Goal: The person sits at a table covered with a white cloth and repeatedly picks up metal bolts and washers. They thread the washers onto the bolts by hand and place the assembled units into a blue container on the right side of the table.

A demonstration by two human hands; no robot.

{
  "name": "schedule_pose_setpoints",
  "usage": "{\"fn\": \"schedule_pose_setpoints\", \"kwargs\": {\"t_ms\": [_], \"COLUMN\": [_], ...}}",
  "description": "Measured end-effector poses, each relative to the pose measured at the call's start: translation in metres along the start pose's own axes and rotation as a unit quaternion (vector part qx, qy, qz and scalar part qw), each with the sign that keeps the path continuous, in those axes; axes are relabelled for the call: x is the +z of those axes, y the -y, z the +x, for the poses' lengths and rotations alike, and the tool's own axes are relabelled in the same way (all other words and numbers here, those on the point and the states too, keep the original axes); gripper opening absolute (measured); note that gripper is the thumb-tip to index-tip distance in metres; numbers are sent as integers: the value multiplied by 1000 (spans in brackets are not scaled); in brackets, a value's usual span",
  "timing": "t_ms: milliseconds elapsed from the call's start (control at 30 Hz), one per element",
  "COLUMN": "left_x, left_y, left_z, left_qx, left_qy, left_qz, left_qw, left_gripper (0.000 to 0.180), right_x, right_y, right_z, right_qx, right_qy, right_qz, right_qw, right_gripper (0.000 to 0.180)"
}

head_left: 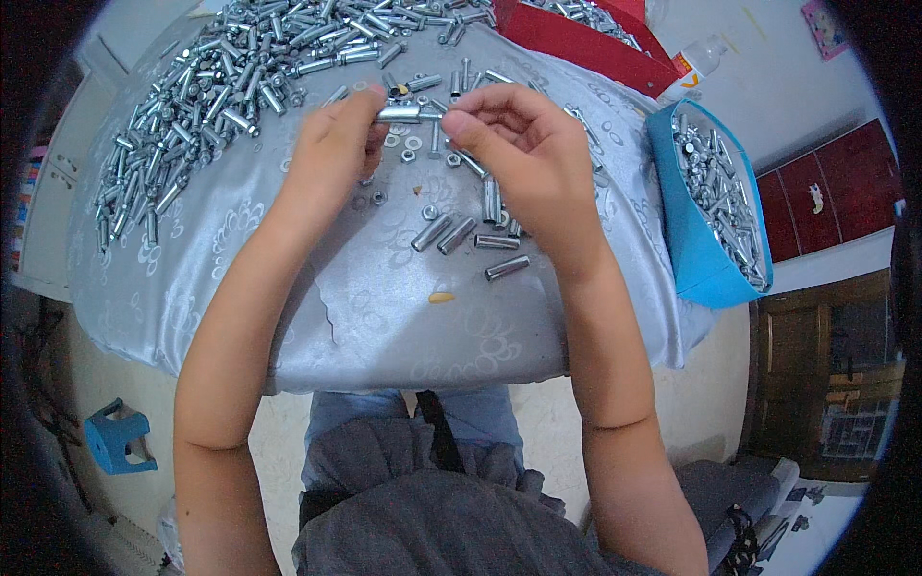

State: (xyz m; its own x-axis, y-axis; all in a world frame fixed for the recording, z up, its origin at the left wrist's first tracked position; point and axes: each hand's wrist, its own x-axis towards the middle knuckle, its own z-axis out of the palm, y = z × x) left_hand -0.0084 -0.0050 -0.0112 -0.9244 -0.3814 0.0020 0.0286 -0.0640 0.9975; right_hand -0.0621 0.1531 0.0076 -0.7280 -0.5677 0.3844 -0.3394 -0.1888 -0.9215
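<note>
Head view, upper centre: our left hand (336,144) pinches a metal sleeve (400,113), our right hand (528,144) seemingly its thin rod (432,116); let's align them.

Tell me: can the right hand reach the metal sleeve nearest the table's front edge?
Probably yes: the sleeve lies uncovered on the cloth, just left of the right forearm. The right hand seems busy at one end of a metal part, though, so its grip may need freeing first.
</note>
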Motion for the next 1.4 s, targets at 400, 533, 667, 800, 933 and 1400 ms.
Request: {"fn": "schedule_pose_setpoints", "kwargs": {"t_ms": [400, 533, 667, 800, 933, 1400], "left_x": [-5, -4, 0, 5, 6, -17], "left_y": [0, -8, -7, -11, -8, -15], "left_z": [0, -3, -4, -8, -6, 6], "left_qx": [-34, -35, -35, -41, -90, -138], "left_qy": [65, 95, 101, 79, 115, 162], "left_qz": [-13, -28, -74, -50, -18, -220], "left_qw": [997, 994, 991, 995, 989, 952], "left_gripper": [33, 34, 35, 36, 37, 20], "right_x": [-3, -3, 4, 8, 11, 0], "right_y": [-1, -12, -8, -8, -6, -16], "right_z": [2, 4, 2, 1, 0, 13], "right_qx": [44, -62, -153, -163, -147, -142], "right_qy": [-21, -45, -53, -65, -60, -111], "right_qz": [27, -90, -203, -231, -220, -307], "right_qw": [998, 993, 966, 957, 962, 934], "right_gripper": [14, 10, 13, 13, 12, 12]}}
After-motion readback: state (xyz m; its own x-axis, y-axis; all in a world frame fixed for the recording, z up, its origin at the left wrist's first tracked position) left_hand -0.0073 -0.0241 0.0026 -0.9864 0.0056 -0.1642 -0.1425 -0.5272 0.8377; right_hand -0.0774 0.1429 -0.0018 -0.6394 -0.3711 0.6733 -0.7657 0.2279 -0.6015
